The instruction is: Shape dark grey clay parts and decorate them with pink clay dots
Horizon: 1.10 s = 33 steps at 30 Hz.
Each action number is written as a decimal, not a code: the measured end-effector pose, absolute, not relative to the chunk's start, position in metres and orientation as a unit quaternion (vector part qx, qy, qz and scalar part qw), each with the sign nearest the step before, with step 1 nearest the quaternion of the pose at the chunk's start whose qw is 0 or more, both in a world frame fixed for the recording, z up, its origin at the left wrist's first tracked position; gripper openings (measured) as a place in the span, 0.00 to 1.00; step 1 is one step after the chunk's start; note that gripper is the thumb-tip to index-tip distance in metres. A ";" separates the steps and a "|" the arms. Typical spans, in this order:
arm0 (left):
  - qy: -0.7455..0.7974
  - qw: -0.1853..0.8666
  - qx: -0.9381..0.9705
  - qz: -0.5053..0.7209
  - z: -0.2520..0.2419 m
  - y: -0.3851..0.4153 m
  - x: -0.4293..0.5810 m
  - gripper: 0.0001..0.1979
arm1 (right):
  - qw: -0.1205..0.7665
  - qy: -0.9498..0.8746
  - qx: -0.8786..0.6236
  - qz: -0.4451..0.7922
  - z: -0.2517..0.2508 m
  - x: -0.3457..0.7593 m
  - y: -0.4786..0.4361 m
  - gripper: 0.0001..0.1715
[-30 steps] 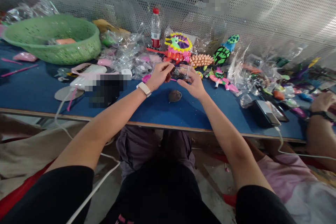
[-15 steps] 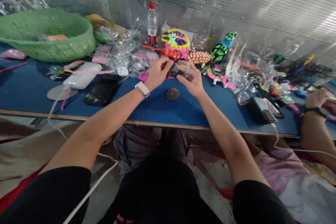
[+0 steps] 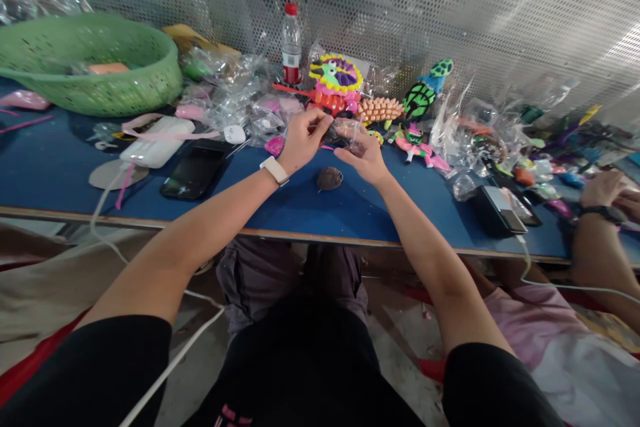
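Observation:
My left hand (image 3: 302,141) and my right hand (image 3: 362,153) meet above the blue table (image 3: 60,173), both pinching a small clear plastic bag (image 3: 345,131) that holds something dark. My left wrist wears a white band (image 3: 274,170). A dark brown clay lump (image 3: 329,178) lies on the table just below my hands. Colourful clay figures (image 3: 336,83) stand right behind them.
A green basket (image 3: 95,63) sits at the back left, a water bottle (image 3: 291,43) by the mesh wall. A black phone (image 3: 193,172) and a white device (image 3: 156,145) lie to the left. Plastic bags litter the back. Another person's hand (image 3: 607,197) works at the right.
My hands have stayed together on the small bag and have shifted only slightly. The view has moved a little to the left.

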<state>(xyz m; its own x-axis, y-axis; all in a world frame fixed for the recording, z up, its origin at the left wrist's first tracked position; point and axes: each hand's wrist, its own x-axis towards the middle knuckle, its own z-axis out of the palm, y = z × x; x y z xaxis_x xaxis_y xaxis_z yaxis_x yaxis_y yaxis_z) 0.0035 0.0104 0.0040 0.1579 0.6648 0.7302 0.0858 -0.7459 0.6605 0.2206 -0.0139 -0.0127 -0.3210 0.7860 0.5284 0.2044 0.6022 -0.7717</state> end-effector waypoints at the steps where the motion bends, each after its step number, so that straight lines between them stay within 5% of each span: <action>1: 0.261 0.242 0.719 0.597 0.004 0.011 0.004 0.35 | 0.481 -0.752 -0.327 0.310 -0.013 0.220 -0.015 0.45; 14: 0.274 0.195 0.726 0.600 0.002 0.016 0.005 0.33 | 0.478 -0.754 -0.313 0.323 -0.012 0.213 -0.021 0.38; 33: 0.280 0.230 0.696 0.620 0.007 0.017 0.000 0.33 | 0.461 -0.772 -0.341 0.275 -0.005 0.211 -0.028 0.49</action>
